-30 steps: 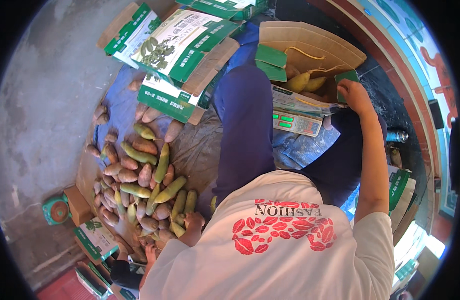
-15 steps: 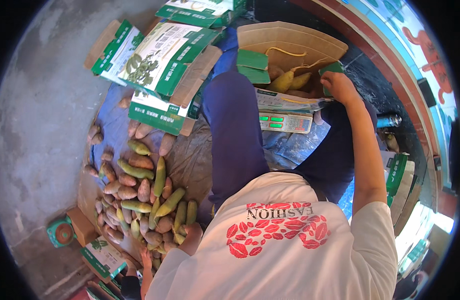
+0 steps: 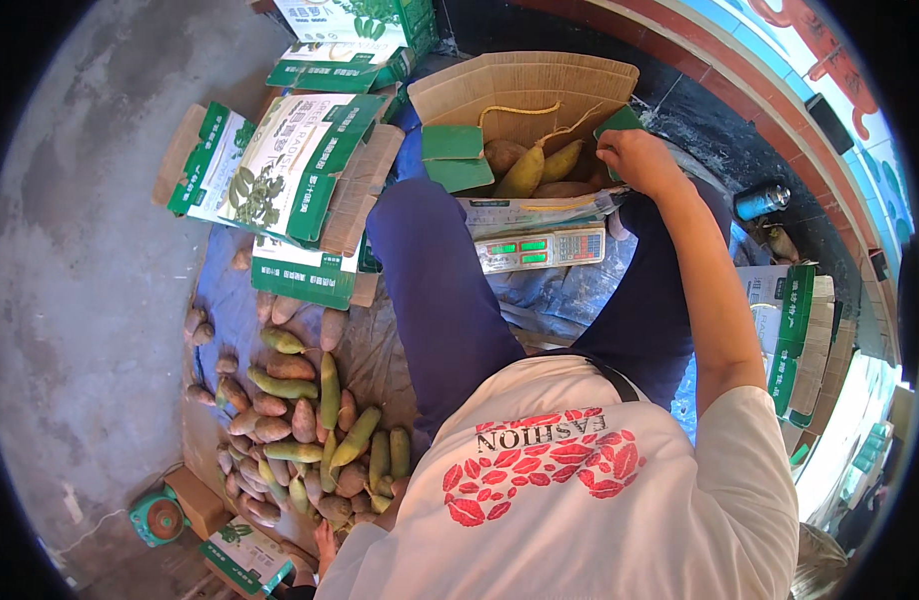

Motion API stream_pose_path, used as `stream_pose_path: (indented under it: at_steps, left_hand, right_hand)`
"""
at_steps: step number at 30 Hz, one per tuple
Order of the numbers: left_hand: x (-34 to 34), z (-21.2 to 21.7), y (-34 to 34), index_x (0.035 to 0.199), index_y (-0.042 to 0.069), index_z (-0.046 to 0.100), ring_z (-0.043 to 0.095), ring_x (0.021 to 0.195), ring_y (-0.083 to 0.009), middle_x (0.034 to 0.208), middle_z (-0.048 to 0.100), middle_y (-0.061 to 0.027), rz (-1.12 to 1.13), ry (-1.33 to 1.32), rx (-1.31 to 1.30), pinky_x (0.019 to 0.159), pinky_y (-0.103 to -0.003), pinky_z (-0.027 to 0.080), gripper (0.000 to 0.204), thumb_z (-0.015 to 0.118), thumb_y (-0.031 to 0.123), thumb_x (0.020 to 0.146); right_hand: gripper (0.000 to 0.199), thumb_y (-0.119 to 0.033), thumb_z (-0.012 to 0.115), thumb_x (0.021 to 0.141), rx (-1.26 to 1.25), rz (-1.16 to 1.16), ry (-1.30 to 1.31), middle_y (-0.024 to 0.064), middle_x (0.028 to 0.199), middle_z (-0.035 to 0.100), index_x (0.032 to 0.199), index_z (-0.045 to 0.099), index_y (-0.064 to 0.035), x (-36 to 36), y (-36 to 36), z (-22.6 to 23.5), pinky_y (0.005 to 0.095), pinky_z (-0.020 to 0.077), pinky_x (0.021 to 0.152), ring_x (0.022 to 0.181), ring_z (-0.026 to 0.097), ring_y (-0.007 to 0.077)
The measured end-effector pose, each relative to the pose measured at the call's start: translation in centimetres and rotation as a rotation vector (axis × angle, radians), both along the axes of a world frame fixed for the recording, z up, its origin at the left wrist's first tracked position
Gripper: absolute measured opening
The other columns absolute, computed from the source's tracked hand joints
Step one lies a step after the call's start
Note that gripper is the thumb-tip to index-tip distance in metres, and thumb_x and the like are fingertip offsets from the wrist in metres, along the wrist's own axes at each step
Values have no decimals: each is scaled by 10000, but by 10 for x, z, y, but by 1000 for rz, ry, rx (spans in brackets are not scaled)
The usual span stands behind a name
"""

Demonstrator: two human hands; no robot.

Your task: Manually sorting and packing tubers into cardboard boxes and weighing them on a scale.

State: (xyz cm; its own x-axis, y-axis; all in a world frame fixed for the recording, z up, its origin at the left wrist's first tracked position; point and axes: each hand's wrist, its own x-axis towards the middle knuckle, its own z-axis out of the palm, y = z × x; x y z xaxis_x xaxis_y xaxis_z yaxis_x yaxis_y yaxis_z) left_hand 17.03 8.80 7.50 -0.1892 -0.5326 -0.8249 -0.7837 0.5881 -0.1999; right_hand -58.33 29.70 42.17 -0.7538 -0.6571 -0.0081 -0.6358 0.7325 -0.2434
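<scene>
Presently handled: one green end flap, pinched in the right grip at the right end of the open carton. Handling note, as a judgement: a light hold close to the flap's edge, turned outward, should keep the mouth clear; a hard pull might tear the board or shift the carton.

Entries, left to right:

- Teal round device: on the floor, well left of the left grip.
- Reddish-brown tubers: loose heap, left and forward of the left grip.
- Opened white-and-green carton: well forward and left of the left grip.
- Co-worker's hand: at the heap's near edge, left of the left grip.
- Green radishes: lying among the tubers, several just forward of the left grip.
- Left grip: mostly hidden by the shirt; cannot tell whether wide, narrow or holding anything.
- Pale green radishes: inside the open carton, left of the right grip, apart from its fingers.
- Scale: lit display, left of the right grip and nearer the body.
- Right grip: narrow, fingertips together on the flap, the open carton immediately to its left.
- Metallic cylinder: right of the right grip.
- White-and-green cartons: farther right, nearer the body.
</scene>
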Motion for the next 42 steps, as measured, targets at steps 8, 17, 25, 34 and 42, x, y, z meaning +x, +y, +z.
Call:
stream_pose_path:
  at_steps: [8,17,25,34,42]
  left_hand:
    - [-67,79,-44,1043,17,606,577,993,-312,1007,618,-183,75,266,-75,791,-391,475,489,561,430,786]
    - [-297,213,-128,1075,-71,555,586,918,-363,964,607,-246,230,657,-293,792,-415,442,576,673,377,733]
    - [-457,418,-103,1103,-54,517,529,882,-185,974,580,-128,129,1515,-207,798,-304,425,402,645,136,773]
    - [-597,428,-20,1107,-3,522,536,932,-319,1003,543,-158,-624,1291,96,833,-343,422,482,703,107,675]
    - [-653,347,0,1229,56,429,461,1109,-339,1212,449,-198,-779,1374,32,918,-375,388,610,705,129,690]
  right_hand:
    - [174,-233,551,805,-90,36,11,146,800,623,852,606,-75,2,0,7,429,464,695,799,593,327]
    - [184,-244,552,806,-159,-6,27,144,764,619,814,596,-66,4,13,10,430,470,675,775,596,324]
    - [194,-246,549,812,-231,-46,19,150,774,621,825,596,-58,5,20,23,433,472,679,782,598,326]
    - [182,-248,556,811,-226,-58,-27,136,792,627,845,605,-76,7,29,26,423,474,686,790,601,322]
    - [203,-256,541,826,-232,-39,-60,128,786,629,837,598,-62,8,31,33,415,475,696,799,605,310]
